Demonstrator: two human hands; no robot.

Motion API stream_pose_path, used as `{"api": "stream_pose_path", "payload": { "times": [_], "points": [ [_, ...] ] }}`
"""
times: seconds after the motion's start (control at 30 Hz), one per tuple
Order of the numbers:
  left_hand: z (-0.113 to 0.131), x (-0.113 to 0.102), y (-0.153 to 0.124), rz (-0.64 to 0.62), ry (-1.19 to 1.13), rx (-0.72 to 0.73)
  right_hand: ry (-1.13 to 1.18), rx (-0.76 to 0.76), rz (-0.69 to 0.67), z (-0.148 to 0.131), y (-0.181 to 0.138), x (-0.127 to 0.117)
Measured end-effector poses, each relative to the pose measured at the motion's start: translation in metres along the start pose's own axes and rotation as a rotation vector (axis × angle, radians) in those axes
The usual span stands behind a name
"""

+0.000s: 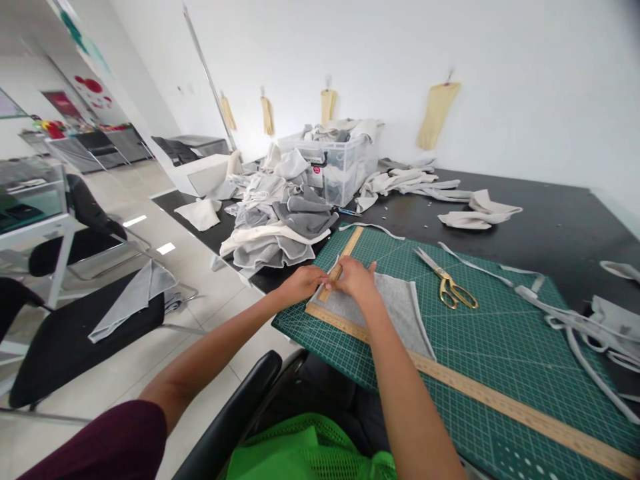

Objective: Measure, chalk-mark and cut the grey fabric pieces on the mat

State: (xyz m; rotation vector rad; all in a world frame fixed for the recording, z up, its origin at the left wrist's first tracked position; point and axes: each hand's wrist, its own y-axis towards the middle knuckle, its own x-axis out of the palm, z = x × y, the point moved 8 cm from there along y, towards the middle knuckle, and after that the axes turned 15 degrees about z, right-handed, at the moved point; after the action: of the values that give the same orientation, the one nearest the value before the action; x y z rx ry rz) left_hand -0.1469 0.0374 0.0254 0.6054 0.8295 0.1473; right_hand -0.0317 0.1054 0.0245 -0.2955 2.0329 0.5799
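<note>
1. On the person's lap lies a bright green mesh garment (310,447), cut off by the view's lower edge.
2. Along the near side of the green gridded cutting mat (500,347) runs a long, flat wooden ruler (490,393); its right end leaves the view.
3. Against that ruler lies the grey cloth (400,303), soft and matte with a straight right side; the right hand and forearm cover part of it. A short wooden ruler (352,243) rests over its left end, pointing away.
4. The left hand (303,280) reaches the cloth's left edge, fingers bunched. The right hand (356,279) arches over the short ruler, its fingertips meeting the left's. Whether either hand's fingers pinch or merely press, I cannot tell, since they overlap.
5. Farther right lie scissors (441,273) with looped gold handles and steel blades, near narrow, curling fabric strips (564,316) cut off at the right.
6. Beyond, on the smooth black bench (560,207), a fabric pile (295,213) slumps beside a clear plastic box (350,177), whose lower contents are hard to make out.
</note>
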Motion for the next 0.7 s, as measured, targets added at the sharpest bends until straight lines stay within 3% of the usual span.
{"api": "stream_pose_path", "payload": {
  "times": [0.7],
  "points": [
    [-0.038,0.03,0.058,0.043,0.001,-0.025,0.017,0.038,-0.008,0.006,0.001,0.004]
  ]
}}
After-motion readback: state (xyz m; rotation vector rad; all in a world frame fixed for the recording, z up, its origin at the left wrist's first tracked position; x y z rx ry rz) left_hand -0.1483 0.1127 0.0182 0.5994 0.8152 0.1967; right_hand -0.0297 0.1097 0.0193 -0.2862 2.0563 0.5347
